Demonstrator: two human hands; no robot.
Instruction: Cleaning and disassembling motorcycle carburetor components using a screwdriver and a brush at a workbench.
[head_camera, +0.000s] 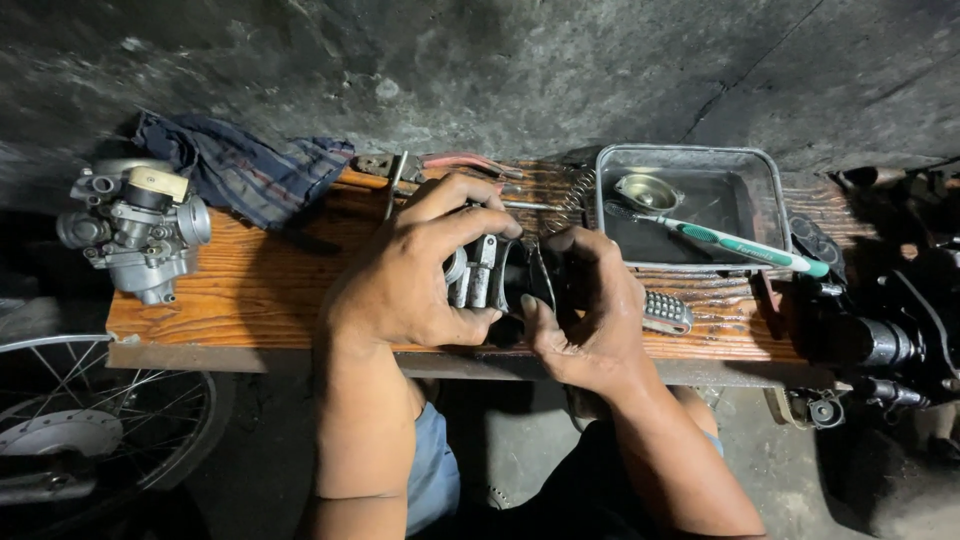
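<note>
Both hands hold one small engine part over a wooden bench (250, 290). My left hand (405, 270) wraps around the silver metal body of the part (478, 275) from the left. My right hand (590, 315) grips the part's black rubber end (522, 283) from the right, thumb along its near side. Fingers hide most of the part.
A grey carburettor (135, 228) sits at the bench's left end beside a dark striped rag (240, 170). Pliers (440, 165) and a spring (578, 190) lie behind the hands. A metal tray (690, 205) holds a small cup and a green toothbrush (735, 246). A spoked wheel (90, 420) stands at lower left.
</note>
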